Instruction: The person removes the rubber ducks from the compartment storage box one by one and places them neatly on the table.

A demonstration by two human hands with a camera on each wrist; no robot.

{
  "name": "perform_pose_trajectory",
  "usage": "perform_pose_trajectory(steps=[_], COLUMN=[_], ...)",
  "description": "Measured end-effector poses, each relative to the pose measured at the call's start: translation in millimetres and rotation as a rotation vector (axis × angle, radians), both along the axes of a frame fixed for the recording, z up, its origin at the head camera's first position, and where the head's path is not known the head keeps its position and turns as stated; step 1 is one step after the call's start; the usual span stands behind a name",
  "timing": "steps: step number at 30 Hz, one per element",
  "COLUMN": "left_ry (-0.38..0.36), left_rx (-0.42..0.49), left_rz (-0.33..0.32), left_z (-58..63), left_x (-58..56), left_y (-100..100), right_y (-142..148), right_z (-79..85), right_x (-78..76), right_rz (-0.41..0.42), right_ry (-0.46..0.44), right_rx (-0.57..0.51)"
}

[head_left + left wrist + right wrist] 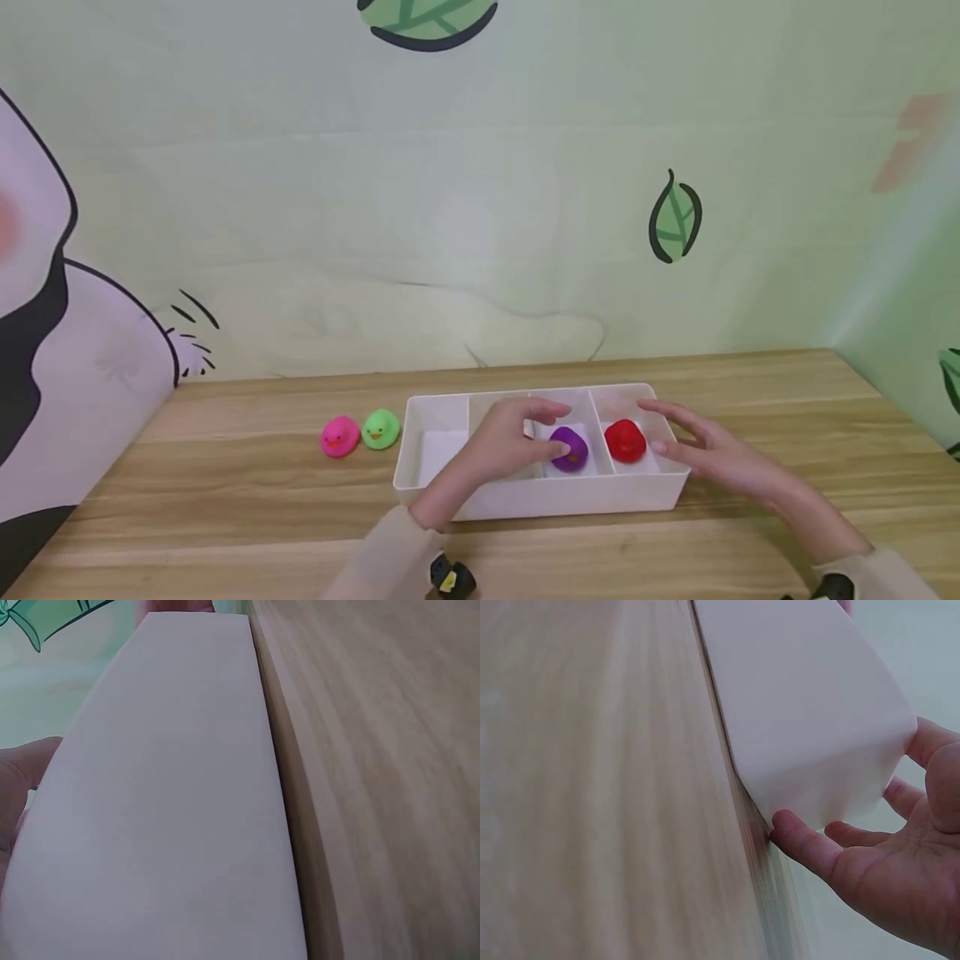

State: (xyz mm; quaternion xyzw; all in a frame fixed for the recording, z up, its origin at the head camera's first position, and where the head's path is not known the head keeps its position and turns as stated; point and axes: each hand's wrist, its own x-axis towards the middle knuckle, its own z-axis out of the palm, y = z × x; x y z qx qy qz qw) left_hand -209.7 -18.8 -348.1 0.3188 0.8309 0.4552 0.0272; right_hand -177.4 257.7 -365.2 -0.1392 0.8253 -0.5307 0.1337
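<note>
A long white divided box point(570, 498) sits on the wooden table. A red rubber toy point(625, 441) lies in its rightmost compartment, and a purple toy duck point(567, 460) in the one beside it. My left hand point(501, 443) reaches over the box with fingers spread from the thumb, whose tip overlaps the purple duck. At the box's right end is my right hand point(720, 454), its thumb and fingers parted at the rim. In the right wrist view, the fingers of that hand point(907, 855) extend along the box's end wall point(817, 791), a fingertip near its lower edge.
Left of the box, a pink toy duck point(341, 437) and a green toy duck point(381, 428) stand side by side on the table point(247, 483). Behind the table rises a pale green wall covering point(450, 208) with printed leaves.
</note>
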Motion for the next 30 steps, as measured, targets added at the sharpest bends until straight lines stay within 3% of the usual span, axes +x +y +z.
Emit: perform_pose_trajectory(steps=[9,16,20,30], left_ry=[0.088,0.227,0.28,0.241], left_rx=[-0.187,-0.4,-0.468,-0.518], left_rz=[0.017,0.007,0.006,0.01], left_z=[-3.7,-1.5,-0.1,1.3], left_x=[-3.9,-5.4,-6.1,-10.0], left_y=[14.1,23.4,26.1,29.7], right_y=[-2.0,-0.2,0.6,0.7], right_z=[-0.4,-0.2,-0.3,0.8], right_x=[-2.3,-1.8,-1.8,-3.2], right_rz=[-0.005,-0.005,0.0,0.001], right_ry=[0.019,0.021,0.026,0.022], right_rx=[0.038,0.041,0.032,0.042])
